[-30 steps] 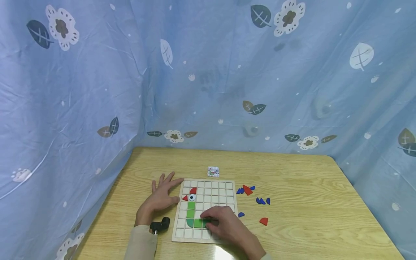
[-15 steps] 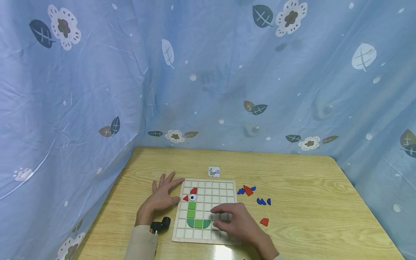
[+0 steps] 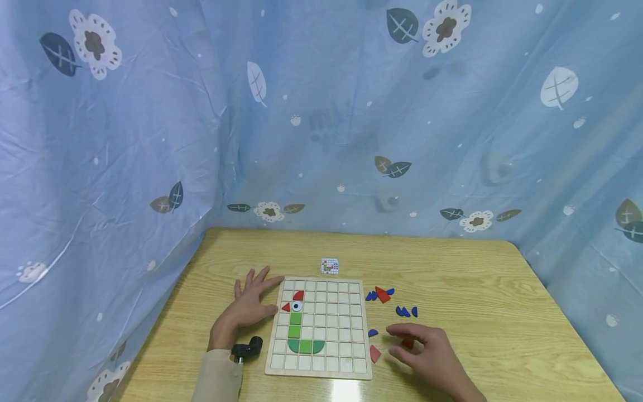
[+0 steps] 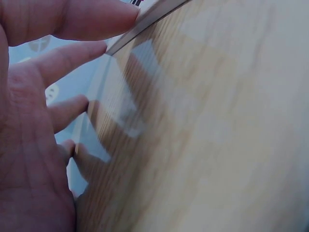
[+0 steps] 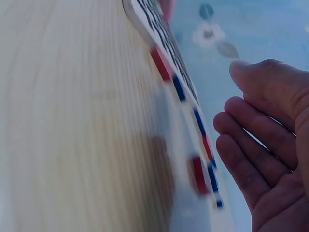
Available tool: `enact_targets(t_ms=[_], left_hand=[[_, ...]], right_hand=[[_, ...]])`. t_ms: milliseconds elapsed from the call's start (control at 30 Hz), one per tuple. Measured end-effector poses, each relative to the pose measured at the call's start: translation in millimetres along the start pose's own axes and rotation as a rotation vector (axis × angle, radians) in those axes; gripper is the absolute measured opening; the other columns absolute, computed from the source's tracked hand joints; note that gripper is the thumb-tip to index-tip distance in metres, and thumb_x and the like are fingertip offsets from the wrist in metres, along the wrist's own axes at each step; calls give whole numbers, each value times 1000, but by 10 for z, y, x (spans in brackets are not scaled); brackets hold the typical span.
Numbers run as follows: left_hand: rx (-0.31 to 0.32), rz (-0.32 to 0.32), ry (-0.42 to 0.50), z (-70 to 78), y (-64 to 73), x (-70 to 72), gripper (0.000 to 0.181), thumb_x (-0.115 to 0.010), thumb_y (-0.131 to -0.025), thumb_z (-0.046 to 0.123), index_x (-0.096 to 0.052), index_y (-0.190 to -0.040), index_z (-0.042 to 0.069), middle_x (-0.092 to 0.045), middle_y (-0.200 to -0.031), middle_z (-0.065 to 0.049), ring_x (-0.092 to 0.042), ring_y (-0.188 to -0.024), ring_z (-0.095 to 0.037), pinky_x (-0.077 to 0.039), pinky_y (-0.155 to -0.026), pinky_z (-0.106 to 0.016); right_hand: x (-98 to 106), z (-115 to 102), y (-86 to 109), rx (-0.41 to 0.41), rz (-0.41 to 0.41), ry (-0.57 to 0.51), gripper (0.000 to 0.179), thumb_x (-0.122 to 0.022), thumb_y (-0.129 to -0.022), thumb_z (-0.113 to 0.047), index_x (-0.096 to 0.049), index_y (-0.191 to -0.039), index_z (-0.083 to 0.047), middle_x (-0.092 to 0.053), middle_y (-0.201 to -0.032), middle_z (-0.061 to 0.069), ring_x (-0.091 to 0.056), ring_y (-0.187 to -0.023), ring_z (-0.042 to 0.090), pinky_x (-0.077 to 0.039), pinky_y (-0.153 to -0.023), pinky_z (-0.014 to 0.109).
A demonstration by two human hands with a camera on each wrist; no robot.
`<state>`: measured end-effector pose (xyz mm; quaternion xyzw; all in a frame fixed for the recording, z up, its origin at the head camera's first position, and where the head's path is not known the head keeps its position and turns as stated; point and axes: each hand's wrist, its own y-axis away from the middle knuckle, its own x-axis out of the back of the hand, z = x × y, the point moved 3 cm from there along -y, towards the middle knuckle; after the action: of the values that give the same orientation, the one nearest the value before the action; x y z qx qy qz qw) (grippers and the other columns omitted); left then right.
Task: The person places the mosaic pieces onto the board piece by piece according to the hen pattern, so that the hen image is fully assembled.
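Left hand [image 3: 248, 306]: grip spread; thumb and index finger at the rim of the grid board [image 3: 332, 321], shown close in the left wrist view.
Right hand [image 3: 432, 353]: thumb and fingers apart; a red piece [image 3: 408, 344] shows between them in the head view.
Grid board position: on the counter [image 3: 477, 290]; green squares [image 3: 294, 331] and eye disc [image 3: 297, 306] legible from the head view only.
Right wrist view: blue pieces [image 5: 179, 88] edge-on; palm side visible.

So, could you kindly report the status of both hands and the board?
Left hand against partly filled board. Right hand empty, near red piece. Nothing visibly blocking it.
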<state>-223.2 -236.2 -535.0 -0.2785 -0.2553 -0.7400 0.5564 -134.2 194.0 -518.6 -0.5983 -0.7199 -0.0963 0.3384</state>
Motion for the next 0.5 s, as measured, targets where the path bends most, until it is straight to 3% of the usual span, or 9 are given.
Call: enact_targets(t_ms=[167,333,500], left_hand=[[-1,-4,-6,-11,-1,4,77,-76,-89,11,-55,-163,18,-15,-183,-22,11,-168,-54,20,-124,-79],[-6,-1,-6,3,1,8,76,-76,-88,12,-56,-162,17,-16,-183,-23,9,-167,-55,19,-124,-79],[-5,-1,-5,10,5,14,77,-76,-88,11,-56,-162,17,-16,-183,-23,9,-167,-56,19,-123,-80]], right_hand=[[211,112,154,-115,52,43,30,-94,-86,-16,-85,-114,-21,-84,-105,-12,-76,-98,1,-62,-89,21],[301,200,221,-241,38,101,28,-94,-86,-21,-85,-111,-29,-82,-110,-16,-73,-105,-2,-62,-92,23],[264,228,182,-240,11,134,29,-94,-86,-20,-84,-112,-29,-82,-110,-17,-73,-104,-1,-61,-94,24]])
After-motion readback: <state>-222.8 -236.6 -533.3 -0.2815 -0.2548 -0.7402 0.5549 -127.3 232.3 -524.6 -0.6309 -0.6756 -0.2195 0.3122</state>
